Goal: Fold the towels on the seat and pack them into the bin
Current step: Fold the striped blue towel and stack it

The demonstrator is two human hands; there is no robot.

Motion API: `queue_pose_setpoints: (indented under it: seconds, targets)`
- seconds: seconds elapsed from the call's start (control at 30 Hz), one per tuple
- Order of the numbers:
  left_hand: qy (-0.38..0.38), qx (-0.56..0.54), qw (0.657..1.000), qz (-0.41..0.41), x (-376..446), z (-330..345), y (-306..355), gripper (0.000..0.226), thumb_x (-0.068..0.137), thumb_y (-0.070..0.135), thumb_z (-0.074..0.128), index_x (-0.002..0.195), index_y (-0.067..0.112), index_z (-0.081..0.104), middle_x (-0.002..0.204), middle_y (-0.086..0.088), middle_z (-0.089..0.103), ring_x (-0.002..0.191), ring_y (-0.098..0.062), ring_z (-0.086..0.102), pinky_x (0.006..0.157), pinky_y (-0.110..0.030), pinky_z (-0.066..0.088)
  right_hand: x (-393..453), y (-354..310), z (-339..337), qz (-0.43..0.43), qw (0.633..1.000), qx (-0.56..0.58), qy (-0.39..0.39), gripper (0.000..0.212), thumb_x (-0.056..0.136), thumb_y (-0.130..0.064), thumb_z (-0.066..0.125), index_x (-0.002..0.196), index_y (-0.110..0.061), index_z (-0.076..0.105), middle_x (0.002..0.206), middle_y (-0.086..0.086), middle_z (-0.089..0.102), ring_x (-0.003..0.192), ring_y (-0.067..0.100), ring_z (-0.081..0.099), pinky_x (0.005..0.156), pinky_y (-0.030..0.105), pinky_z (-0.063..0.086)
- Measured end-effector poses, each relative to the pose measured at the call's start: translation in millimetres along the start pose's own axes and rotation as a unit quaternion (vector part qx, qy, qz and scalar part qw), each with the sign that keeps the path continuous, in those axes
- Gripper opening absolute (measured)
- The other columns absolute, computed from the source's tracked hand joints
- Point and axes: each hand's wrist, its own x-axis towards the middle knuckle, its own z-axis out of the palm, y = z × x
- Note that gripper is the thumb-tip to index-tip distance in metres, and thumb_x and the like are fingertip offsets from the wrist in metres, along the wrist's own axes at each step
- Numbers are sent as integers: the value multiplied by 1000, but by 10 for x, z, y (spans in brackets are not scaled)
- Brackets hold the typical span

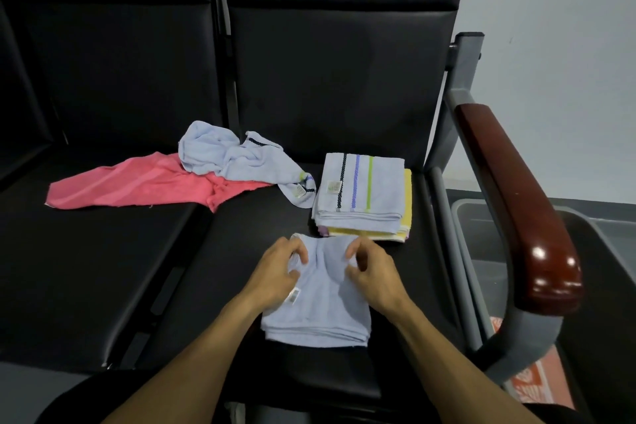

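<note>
Both hands, left (279, 267) and right (370, 272), pinch the folded blue towel's (323, 313) far edge, near the folded stack (361, 196).

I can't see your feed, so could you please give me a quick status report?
Left hand and right hand pinching the blue towel. Folded stack beside it. Bin beyond the armrest.

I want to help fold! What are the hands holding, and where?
Both hands, left and right, pinch the pale blue towel near its far edge.
</note>
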Motion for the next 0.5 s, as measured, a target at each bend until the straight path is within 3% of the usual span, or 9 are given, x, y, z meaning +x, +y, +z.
queue_pose_setpoints:
  seconds: [0.1,0.23,0.33,0.37,0.43,0.5]
  targets:
    - [45,-34,997,48,11,-35,76,40,85,-13,56,86,24,71,95,4,52,84,0,55,73,-10,39,-60,-62,-24,-42,997,9,57,46,80,20,47,79,-19,72,94,-2,63,86,2,59,73,9,42]
    - [74,-96,989,80,248,-182,329,39,91,-8,60,116,18,74,110,4,56,90,3,57,80,-7,42,143,-321,-205,-82,984,63,148,45,92,15,44,97,-14,77,108,0,60,95,-12,55,79,3,42]
    - [97,-116,985,86,633,-312,577,42,95,-1,59,129,22,67,123,6,53,110,-2,54,95,-10,42,517,-514,-436,-97,970,61,214,42,95,9,43,109,-15,75,117,-1,60,99,-6,56,87,5,42]
    - [100,-113,985,86,795,-353,654,42,96,1,59,133,22,64,128,5,52,115,-7,52,96,-11,41,679,-549,-522,-100,967,52,229,41,95,7,43,113,-14,73,120,1,59,103,-1,56,94,10,43]
    - [81,-53,993,68,1145,-383,765,48,97,9,61,143,24,54,150,-1,38,134,-17,42,104,-16,36,1022,-583,-675,-70,972,-22,223,37,98,-2,47,126,-16,66,135,6,50,124,17,51,112,33,40]
    - [51,39,998,19,1410,-329,776,55,98,20,60,150,26,43,165,-4,13,147,-27,23,116,-34,29,1281,-561,-722,-13,965,-178,192,38,102,-21,49,139,-21,56,154,12,30,143,32,29,119,52,24]
